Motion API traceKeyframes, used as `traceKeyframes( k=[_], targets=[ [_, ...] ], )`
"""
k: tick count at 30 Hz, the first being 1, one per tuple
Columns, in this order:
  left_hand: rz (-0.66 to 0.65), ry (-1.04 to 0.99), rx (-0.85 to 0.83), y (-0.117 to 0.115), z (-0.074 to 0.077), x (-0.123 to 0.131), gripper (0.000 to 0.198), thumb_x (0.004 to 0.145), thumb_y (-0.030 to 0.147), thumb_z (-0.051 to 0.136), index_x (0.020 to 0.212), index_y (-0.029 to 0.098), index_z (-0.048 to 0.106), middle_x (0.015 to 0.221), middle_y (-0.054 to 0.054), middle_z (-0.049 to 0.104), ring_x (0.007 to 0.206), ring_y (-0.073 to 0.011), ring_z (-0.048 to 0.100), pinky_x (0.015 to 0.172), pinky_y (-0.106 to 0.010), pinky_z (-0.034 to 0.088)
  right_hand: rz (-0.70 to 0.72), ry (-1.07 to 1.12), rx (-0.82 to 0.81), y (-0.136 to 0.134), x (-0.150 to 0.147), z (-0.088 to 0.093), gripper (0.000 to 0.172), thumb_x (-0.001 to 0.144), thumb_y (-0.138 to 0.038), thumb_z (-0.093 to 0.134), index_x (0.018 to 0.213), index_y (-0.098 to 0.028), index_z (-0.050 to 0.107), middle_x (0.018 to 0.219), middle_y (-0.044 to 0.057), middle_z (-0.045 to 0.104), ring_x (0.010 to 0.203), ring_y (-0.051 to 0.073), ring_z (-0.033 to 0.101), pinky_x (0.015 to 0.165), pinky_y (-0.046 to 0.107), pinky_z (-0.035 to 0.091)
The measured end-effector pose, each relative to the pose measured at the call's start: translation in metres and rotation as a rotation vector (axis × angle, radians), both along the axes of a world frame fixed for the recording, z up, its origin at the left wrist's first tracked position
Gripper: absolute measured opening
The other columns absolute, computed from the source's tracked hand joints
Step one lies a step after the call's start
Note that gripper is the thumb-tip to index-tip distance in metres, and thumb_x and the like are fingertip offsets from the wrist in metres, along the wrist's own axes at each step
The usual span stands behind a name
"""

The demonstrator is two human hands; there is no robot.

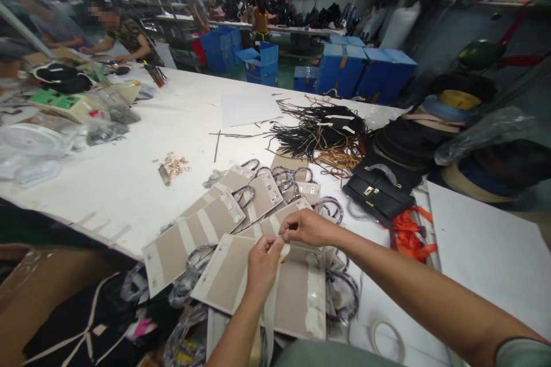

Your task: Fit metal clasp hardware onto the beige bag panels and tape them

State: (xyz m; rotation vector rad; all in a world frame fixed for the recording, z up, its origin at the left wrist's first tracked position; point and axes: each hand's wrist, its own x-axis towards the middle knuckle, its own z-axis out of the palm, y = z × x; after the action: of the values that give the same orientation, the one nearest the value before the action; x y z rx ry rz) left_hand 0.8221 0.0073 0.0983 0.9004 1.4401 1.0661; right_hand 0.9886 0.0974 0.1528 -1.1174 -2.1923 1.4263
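My left hand [263,264] and my right hand [305,227] meet over a beige panel [297,292] with pale tape strips on it. The fingers of both are pinched together around something small and pale, too hidden to name; a light strip hangs below my left hand. Several similar beige panels [210,221] lie overlapping in a pile behind and to the left. Dark handles in clear plastic wrap [344,296] stick out from their edges.
A black handbag [379,192], red-orange material [413,235] and a tape roll [387,339] lie at the right. Beyond are black cords [318,129] and small gold pieces [175,165]. A person [129,37] works at the far left.
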Motion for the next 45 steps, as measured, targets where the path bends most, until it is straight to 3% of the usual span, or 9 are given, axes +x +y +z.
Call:
traceKeyframes(
  k=[6, 11, 16, 20, 28, 30, 33, 37, 45],
  targets=[
    [-0.177, -0.059, 0.046, -0.001, 0.004, -0.013, 0.05, 0.079, 0.041, 0.073, 0.123, 0.019, 0.065, 0.098, -0.004, 0.076, 0.089, -0.021, 0.07, 0.08, -0.031, 0.055, -0.054, -0.059, 0.091, 0.001, -0.002, -0.004, 0.01, 0.086, -0.018, 0.066, 0.086, -0.021, 0.075, 0.073, -0.004, 0.068, 0.068, 0.013, 0.059, 0.063, 0.023, 0.039],
    [-0.21, 0.132, 0.024, 0.006, 0.003, -0.017, 0.03, 0.084, 0.046, 0.066, 0.093, 0.019, 0.074, 0.083, -0.001, 0.074, 0.078, -0.0211, 0.067, 0.073, -0.03, 0.051, -0.073, -0.126, 0.319, -0.001, -0.003, 0.001, 0.011, 0.087, -0.015, 0.067, 0.089, -0.023, 0.074, 0.091, 0.0, 0.07, 0.086, 0.016, 0.063, 0.078, 0.025, 0.044],
    [-0.128, 0.368, 0.198, 0.015, 0.003, -0.018, 0.024, 0.087, 0.04, 0.061, 0.075, 0.02, 0.068, 0.08, -0.001, 0.067, 0.078, -0.0193, 0.064, 0.075, -0.029, 0.047, 0.043, -0.325, 0.521, 0.009, -0.005, 0.008, 0.036, 0.089, -0.025, 0.07, 0.125, -0.03, 0.068, 0.11, 0.004, 0.07, 0.093, 0.02, 0.064, 0.076, 0.028, 0.043],
    [-0.205, 0.429, 0.209, 0.019, 0.001, -0.021, 0.016, 0.092, 0.032, 0.056, 0.092, 0.022, 0.069, 0.082, -0.001, 0.071, 0.078, -0.0188, 0.065, 0.073, -0.028, 0.046, 0.299, -0.475, 0.643, 0.022, -0.018, 0.014, 0.012, 0.093, -0.029, 0.065, 0.094, -0.024, 0.075, 0.096, 0.006, 0.07, 0.092, 0.022, 0.062, 0.077, 0.032, 0.04],
    [-0.333, 0.854, 0.347, 0.019, -0.014, -0.027, 0.026, 0.101, 0.026, 0.044, 0.088, 0.021, 0.066, 0.084, -0.005, 0.07, 0.079, -0.02, 0.067, 0.07, -0.029, 0.042, 0.427, -0.629, 0.655, 0.031, -0.038, -0.002, 0.015, 0.083, -0.028, 0.063, 0.078, -0.018, 0.072, 0.083, 0.009, 0.07, 0.079, 0.023, 0.062, 0.079, 0.036, 0.04],
    [-0.325, 0.867, 0.383, 0.017, -0.019, -0.026, 0.029, 0.102, 0.026, 0.041, 0.088, 0.021, 0.065, 0.082, -0.005, 0.068, 0.078, -0.02, 0.066, 0.071, -0.03, 0.042, 0.351, -0.628, 0.626, 0.043, -0.038, -0.014, 0.013, 0.08, -0.025, 0.062, 0.077, -0.018, 0.072, 0.083, 0.009, 0.072, 0.079, 0.023, 0.063, 0.077, 0.035, 0.04],
    [-0.275, 0.722, 0.383, 0.011, -0.03, -0.022, 0.029, 0.102, 0.027, 0.041, 0.089, 0.02, 0.066, 0.084, -0.005, 0.068, 0.082, -0.0196, 0.065, 0.075, -0.029, 0.043, 0.034, -0.545, 0.458, 0.073, -0.037, -0.034, 0.017, 0.082, -0.025, 0.058, 0.078, -0.017, 0.073, 0.085, 0.007, 0.074, 0.08, 0.021, 0.064, 0.071, 0.03, 0.04],
    [-0.152, 0.387, 0.148, 0.003, -0.054, -0.015, 0.024, 0.098, 0.032, 0.049, 0.087, 0.021, 0.068, 0.081, -0.002, 0.07, 0.08, -0.0184, 0.065, 0.074, -0.027, 0.045, -0.367, -0.384, 0.125, 0.108, -0.048, -0.063, 0.027, 0.089, -0.037, 0.057, 0.081, -0.018, 0.074, 0.076, 0.0, 0.072, 0.074, 0.017, 0.064, 0.064, 0.024, 0.041],
    [-0.149, 0.245, 0.025, -0.003, -0.084, -0.012, 0.025, 0.095, 0.039, 0.053, 0.089, 0.021, 0.07, 0.082, -0.001, 0.072, 0.08, -0.0197, 0.066, 0.077, -0.03, 0.044, -0.531, -0.556, 0.137, 0.106, -0.066, -0.097, 0.02, 0.086, -0.038, 0.063, 0.08, -0.025, 0.077, 0.081, 0.001, 0.074, 0.076, 0.02, 0.064, 0.063, 0.028, 0.035]
  ],
)
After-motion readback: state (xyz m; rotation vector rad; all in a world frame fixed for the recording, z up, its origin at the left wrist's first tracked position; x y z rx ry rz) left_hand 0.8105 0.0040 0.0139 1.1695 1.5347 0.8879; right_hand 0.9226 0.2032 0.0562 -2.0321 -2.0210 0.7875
